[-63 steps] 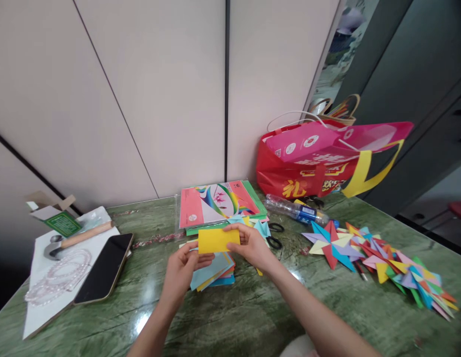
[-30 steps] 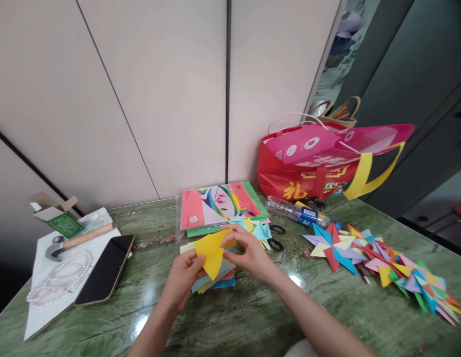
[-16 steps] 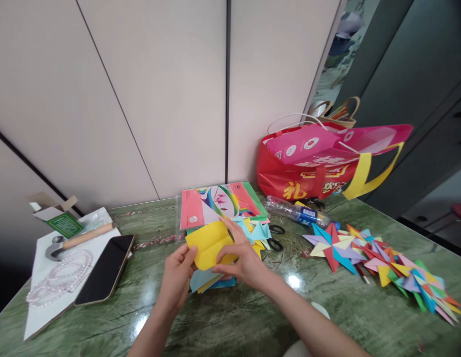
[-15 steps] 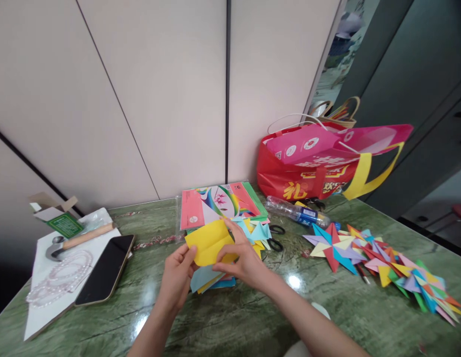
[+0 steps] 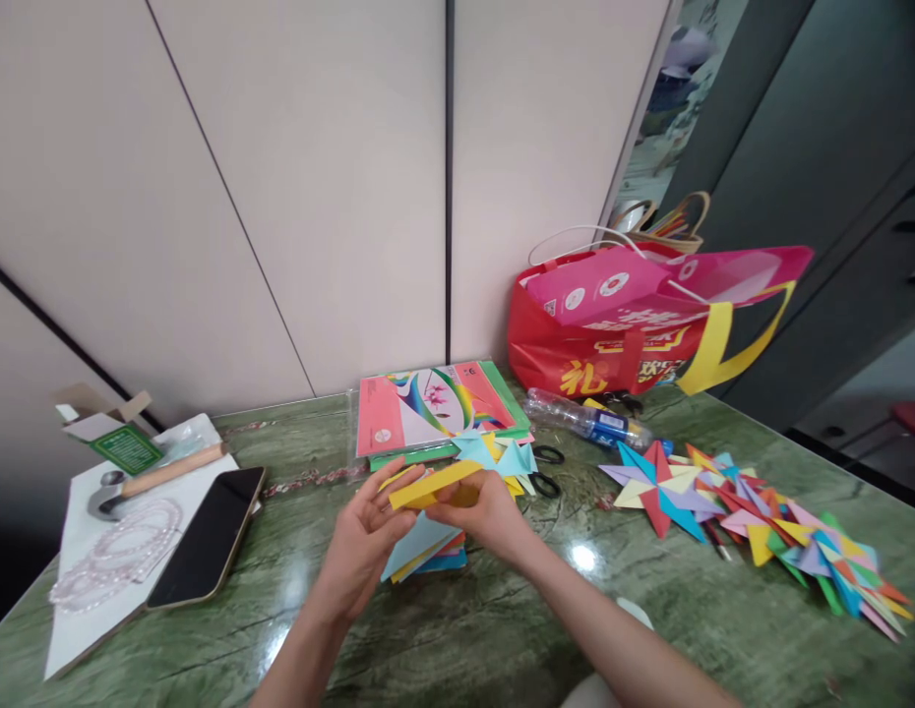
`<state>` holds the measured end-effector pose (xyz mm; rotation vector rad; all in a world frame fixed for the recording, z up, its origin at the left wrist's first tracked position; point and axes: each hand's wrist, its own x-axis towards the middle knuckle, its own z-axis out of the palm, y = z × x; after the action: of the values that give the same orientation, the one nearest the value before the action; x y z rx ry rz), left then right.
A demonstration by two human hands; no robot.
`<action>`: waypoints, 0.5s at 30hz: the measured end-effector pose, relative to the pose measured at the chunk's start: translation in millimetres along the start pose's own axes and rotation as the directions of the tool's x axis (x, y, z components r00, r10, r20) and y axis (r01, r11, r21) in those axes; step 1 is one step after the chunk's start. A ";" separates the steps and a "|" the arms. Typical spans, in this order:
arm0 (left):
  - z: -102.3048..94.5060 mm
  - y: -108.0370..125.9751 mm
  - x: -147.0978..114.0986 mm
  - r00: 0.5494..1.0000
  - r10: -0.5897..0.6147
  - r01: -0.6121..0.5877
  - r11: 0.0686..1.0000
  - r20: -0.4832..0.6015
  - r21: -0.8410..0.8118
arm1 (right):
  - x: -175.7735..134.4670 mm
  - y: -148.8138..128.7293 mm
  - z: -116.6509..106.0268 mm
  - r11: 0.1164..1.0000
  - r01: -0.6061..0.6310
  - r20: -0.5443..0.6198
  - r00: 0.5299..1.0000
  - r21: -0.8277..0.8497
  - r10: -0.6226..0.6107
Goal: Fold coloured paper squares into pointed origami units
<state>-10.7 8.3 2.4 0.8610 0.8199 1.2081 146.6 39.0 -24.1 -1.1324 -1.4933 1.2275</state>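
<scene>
Both hands meet just above the green marble table (image 5: 457, 629), holding a folded yellow paper (image 5: 435, 484) between them. The paper runs as a narrow, edge-on strip, tilted up toward 2 o'clock. The left hand (image 5: 365, 546) sits at the paper's 7 o'clock end, fingers spread fairly wide, with fingertips (image 5: 398, 470) reaching up along its near-left edge and the thumb below it. The right hand (image 5: 487, 511) closes on the strip from 4 o'clock, fingers curled narrow and pinching its middle and right part, so the paper lies over the top of those knuckles. Directly beneath the hands lies a stack of coloured sheets (image 5: 424, 546). At 12 o'clock from the paper is a pack of origami paper (image 5: 435, 405), with small folded blue pieces (image 5: 502, 454) and scissors (image 5: 547, 470) just at 2 o'clock. Well apart at 3 o'clock lie paper stars (image 5: 753, 516); at 9 o'clock, a phone (image 5: 207, 536).
</scene>
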 end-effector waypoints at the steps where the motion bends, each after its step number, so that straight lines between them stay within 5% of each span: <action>1: 0.0 -0.6 0.4 1.000 -0.003 0.003 1.000 -0.015 -0.008 | -0.2 -0.5 -0.3 1.000 0.005 -0.010 1.000 -0.006 -0.005; 9: -1.3 -5.0 2.7 0.987 -0.028 0.027 1.000 -0.158 -0.008 | -2.7 -7.7 -2.2 0.988 0.134 0.051 0.990 -0.078 -0.130; 15: 0.1 -7.0 2.9 0.987 -0.005 0.024 0.992 -0.159 0.122 | -0.3 -6.7 -6.8 0.961 0.263 -0.059 0.962 -0.086 -0.268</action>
<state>-7.1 10.2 -4.0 0.8647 1.0373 1.2344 152.5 39.3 -16.6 -0.9760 -1.5924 0.9446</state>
